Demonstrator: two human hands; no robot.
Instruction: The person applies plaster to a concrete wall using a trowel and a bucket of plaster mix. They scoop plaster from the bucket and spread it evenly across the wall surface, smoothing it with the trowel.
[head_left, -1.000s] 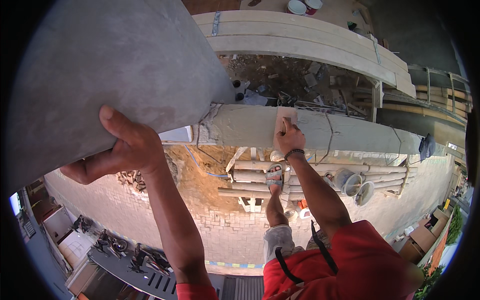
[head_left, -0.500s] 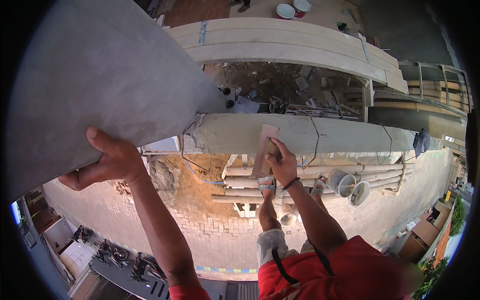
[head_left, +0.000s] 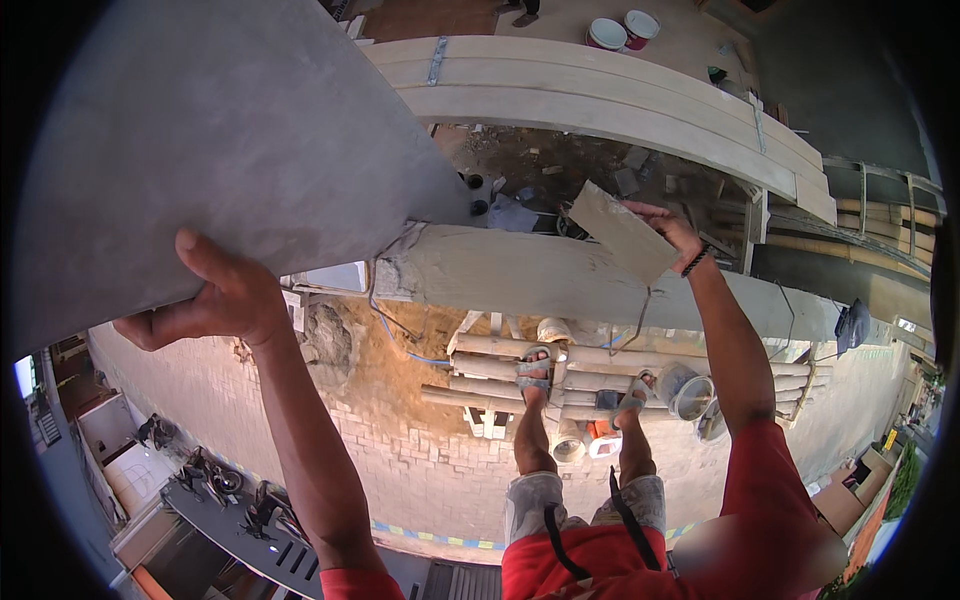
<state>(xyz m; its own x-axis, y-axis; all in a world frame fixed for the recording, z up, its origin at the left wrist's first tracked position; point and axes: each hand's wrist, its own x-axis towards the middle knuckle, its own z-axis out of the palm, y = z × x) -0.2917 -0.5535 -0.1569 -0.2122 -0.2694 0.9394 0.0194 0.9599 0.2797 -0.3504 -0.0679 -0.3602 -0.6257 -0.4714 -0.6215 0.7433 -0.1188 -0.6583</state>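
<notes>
My left hand point(head_left: 215, 300) grips the lower edge of the large smooth grey concrete surface point(head_left: 240, 120) filling the upper left, thumb on its face and fingers bent underneath. My right hand point(head_left: 675, 235) holds a flat rectangular plastering float point(head_left: 620, 232), its face smeared with grey mortar and tilted above the long plastered beam point(head_left: 500, 260) that runs rightward from the concrete surface. Bent metal bars point(head_left: 635, 325) project from that beam. My sandalled feet show below, on bamboo scaffolding poles point(head_left: 590, 385).
Concrete members point(head_left: 600, 90), white buckets point(head_left: 607, 35) and a person's feet point(head_left: 523, 18) are beyond the beam. A dark cloth point(head_left: 851, 325) lies at the beam's right end. Plastic buckets point(head_left: 692, 395) stand on the scaffolding. Far below are paving point(head_left: 420, 480) and parked motorbikes point(head_left: 225, 480).
My right hand has lifted the float off the beam's face and moved it rightward and upward, turning it diagonally. My left hand stays gripping the concrete edge.
</notes>
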